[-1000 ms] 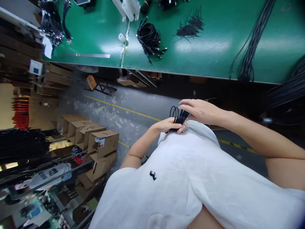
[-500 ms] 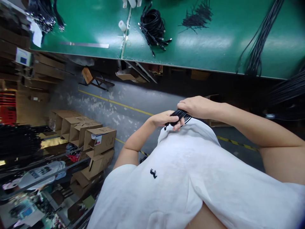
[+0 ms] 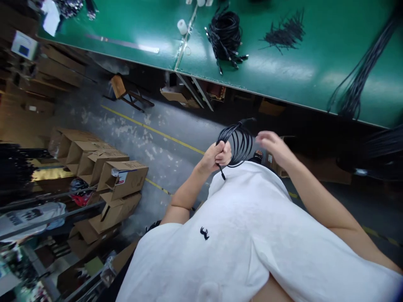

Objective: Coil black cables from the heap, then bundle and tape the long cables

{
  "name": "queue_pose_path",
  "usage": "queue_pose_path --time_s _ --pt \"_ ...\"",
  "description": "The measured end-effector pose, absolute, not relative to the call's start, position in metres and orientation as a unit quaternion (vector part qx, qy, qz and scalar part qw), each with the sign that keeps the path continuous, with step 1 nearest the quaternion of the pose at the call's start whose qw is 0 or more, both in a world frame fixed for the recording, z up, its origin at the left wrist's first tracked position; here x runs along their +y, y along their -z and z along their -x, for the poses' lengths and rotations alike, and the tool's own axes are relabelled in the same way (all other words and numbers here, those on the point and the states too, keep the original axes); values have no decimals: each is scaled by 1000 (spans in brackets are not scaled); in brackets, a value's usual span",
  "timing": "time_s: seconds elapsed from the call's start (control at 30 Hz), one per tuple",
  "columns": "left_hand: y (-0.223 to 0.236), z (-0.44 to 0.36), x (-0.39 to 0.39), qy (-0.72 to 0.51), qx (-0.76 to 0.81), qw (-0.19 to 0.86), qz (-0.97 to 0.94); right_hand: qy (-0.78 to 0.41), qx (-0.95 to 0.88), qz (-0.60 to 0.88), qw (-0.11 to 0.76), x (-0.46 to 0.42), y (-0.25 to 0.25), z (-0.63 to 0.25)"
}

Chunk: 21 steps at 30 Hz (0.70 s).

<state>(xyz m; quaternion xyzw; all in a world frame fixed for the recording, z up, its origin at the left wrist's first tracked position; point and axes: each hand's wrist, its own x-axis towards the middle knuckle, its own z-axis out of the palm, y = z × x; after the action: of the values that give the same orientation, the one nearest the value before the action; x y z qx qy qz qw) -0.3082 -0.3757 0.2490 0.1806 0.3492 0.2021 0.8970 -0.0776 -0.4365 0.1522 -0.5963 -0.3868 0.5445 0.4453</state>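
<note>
The grip of the left hand (image 3: 217,157) is closed on a coil of black cable (image 3: 241,142), thumb pressed over the curled fingers, with loops fanning out to the right and 1 cable end (image 3: 223,174) hanging below the fist. The coil is held up in front of the body, just past the shirt hem and apart from the desk. The right hand (image 3: 273,147) is near the coil's far side but clear of it, its fingers loosely bent and blurred, with nothing visible in its grip. The white shirt (image 3: 245,222) bears a small black emblem (image 3: 204,233) shaped like an animal, with no readable letters. Beyond the hands is the green desk (image 3: 277,71), carrying a tied coil of black cables (image 3: 225,33) with metal ends, a scatter of short black strips (image 3: 286,33), a long bundle of cables (image 3: 368,67) reaching the edge, a small white roll (image 3: 181,27) and a thin flat strip (image 3: 132,45). A yellow line (image 3: 151,128) crosses the grey floor (image 3: 147,144), where a stool (image 3: 118,87) stands near the desk. Farther left, a carton (image 3: 132,180) has a white and red label (image 3: 122,178), its print too small to read. A white box (image 3: 24,45) shows a dark blue square, its other marks blurred. At the lower left, a pale printed garment (image 3: 34,219) carries dark lettering, too blurred to read.
</note>
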Motion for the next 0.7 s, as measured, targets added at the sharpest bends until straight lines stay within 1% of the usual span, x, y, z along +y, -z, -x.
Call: queue_pose_path --time_s 0.07,0.13,0.2,0.23,0.33,0.4,0.47,0.5,0.53,0.6,0.67,0.7 --pt "-247 307 -377 -191 339 903 -181 -614 -396 548 408 -434 -145 96" --pt "-244 305 -380 -165 317 912 -202 -611 -434 519 411 -420 -151 110" --pt "-240 304 -384 -146 281 920 -229 -558 -508 511 411 -400 -167 117" --pt "-238 304 -386 -139 262 924 -241 -527 -566 502 388 -390 -176 118" --pt "-236 307 -386 -126 222 930 -266 -393 -752 464 257 -369 -206 116" --pt "-237 310 -381 -119 224 930 -265 -294 -823 455 170 -363 -222 115" --pt "-240 315 -374 -113 242 928 -260 -247 -848 455 115 -362 -233 116" --pt "-242 316 -370 -104 251 926 -264 -246 -849 455 107 -361 -236 116" --pt "-245 318 -367 -92 257 922 -273 -258 -846 453 115 -360 -237 115" --pt "-249 319 -362 -66 262 913 -306 -324 -815 447 173 -357 -237 114" --pt "-252 317 -359 -73 268 901 -333 -451 -708 463 285 -353 -230 113" --pt "-252 315 -358 -98 273 895 -338 -514 -627 476 341 -351 -225 114"
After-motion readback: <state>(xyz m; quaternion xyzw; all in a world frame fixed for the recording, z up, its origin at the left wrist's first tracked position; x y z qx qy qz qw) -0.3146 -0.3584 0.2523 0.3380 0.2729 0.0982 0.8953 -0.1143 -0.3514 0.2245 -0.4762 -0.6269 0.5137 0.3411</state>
